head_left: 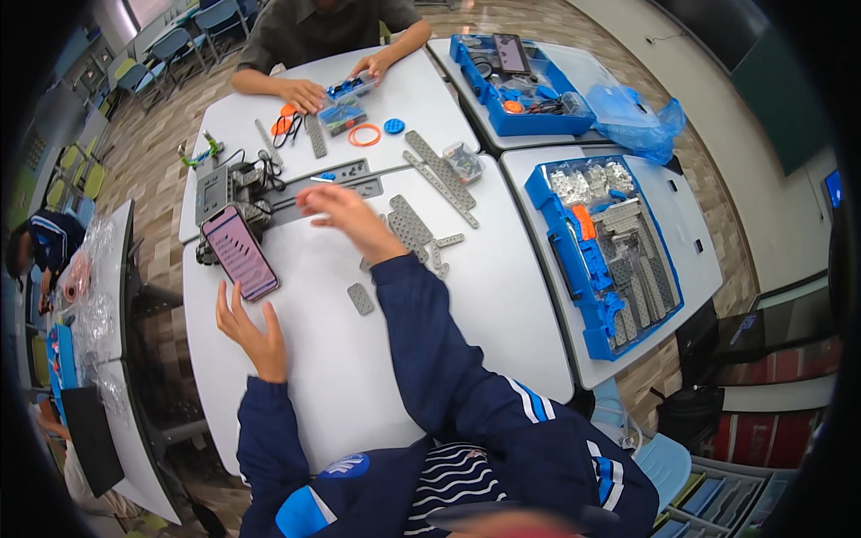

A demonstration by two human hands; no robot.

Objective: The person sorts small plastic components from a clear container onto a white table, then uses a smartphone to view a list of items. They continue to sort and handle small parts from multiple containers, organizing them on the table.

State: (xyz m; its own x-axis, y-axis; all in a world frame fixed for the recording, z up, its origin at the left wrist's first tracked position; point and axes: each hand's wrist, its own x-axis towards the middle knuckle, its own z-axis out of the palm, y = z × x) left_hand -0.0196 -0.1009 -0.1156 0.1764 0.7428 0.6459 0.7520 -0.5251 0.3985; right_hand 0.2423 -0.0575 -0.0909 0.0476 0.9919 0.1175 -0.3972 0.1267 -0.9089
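Fingers (pixel 227 309) on the left hand (pixel 258 341) are spread wide and empty, just by the near end of the phone (pixel 240 253), and I can't tell if they touch it. The right hand (pixel 359 224) has its fingers half bent and empty, over a long gray rail (pixel 287 214). Gray plates (pixel 411 224) lie right of those fingers, a blue box of parts (pixel 601 342) sits farther right, and another person's hands (pixel 301 94) are far ahead.

Phone (pixel 239 254) scrn – smooth, glossy; gray perf. plates (pixel 409 224) – matt plastic; tabletop (pixel 336 377) smooth, semi-gloss; sleeves (pixel 429 327) soft cloth
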